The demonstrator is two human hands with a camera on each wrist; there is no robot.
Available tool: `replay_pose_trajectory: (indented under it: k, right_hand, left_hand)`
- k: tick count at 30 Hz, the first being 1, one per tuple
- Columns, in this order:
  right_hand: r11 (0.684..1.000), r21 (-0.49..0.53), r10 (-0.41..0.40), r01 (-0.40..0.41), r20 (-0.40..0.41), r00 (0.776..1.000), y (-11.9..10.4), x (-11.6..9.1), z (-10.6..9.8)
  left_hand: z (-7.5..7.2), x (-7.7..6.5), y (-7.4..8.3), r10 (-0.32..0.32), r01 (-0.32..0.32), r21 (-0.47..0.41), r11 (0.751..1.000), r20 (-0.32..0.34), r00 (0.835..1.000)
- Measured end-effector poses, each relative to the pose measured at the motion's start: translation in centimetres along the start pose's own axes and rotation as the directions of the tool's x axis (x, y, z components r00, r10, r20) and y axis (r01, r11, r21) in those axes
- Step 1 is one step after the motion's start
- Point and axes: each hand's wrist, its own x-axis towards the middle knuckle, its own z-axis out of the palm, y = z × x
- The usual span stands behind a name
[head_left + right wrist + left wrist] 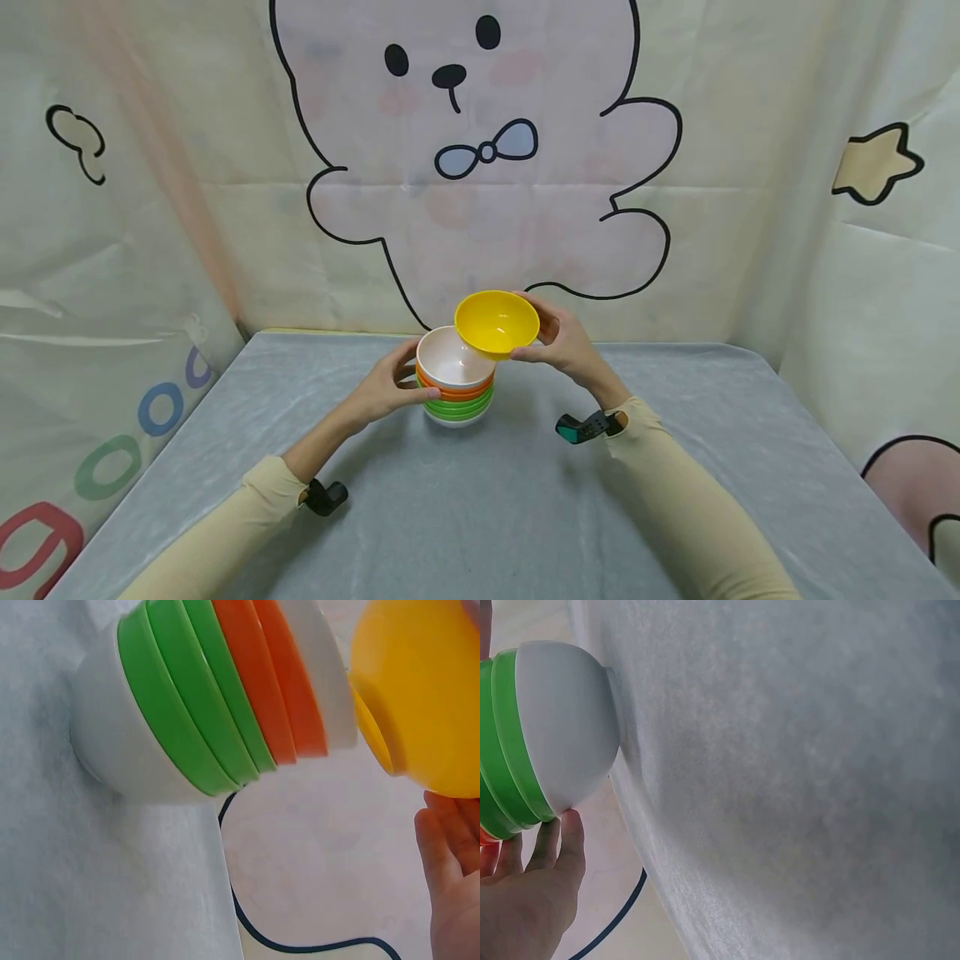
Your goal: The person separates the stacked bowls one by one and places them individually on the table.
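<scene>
A stack of nested bowls stands on the table. A white bowl point(570, 720) is at its bottom, with several green bowls point(172, 690) above it, then orange bowls point(259, 675) and a white bowl point(448, 357) on top. My left hand point(388, 387) grips the stack from the left, thumb at the near side and fingers round the far side. A yellow bowl point(497, 323) is held up by my right hand point(564, 340) between thumb and fingers. Tilted with its opening toward me, it overlaps the right rim of the top white bowl in the head view.
Grey cloth covers the table point(465, 517). Behind it hangs a pale curtain point(720, 208) printed with a cartoon bear, and similar cloth hangs at both sides. Beyond the table edge, a dark curved line point(300, 949) shows in the right wrist view.
</scene>
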Motion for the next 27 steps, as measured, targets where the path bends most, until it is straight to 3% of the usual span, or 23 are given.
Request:
replay_pose_trajectory:
  k: [12, 27]
  right_hand:
    - [0.999, -0.040, 0.018, -0.020, -0.059, 0.998, 0.4, -1.6, -2.8]
    - [0.995, -0.057, 0.081, -0.084, -0.067, 0.995, 2.0, -4.5, -5.5]
  left_hand:
    - [0.0, 0.0, 0.0, -0.007, 0.007, 0.004, 1.000, -0.009, 1.000]
    - [0.0, 0.0, -0.1, -0.002, 0.002, 0.006, 1.000, -0.007, 1.000]
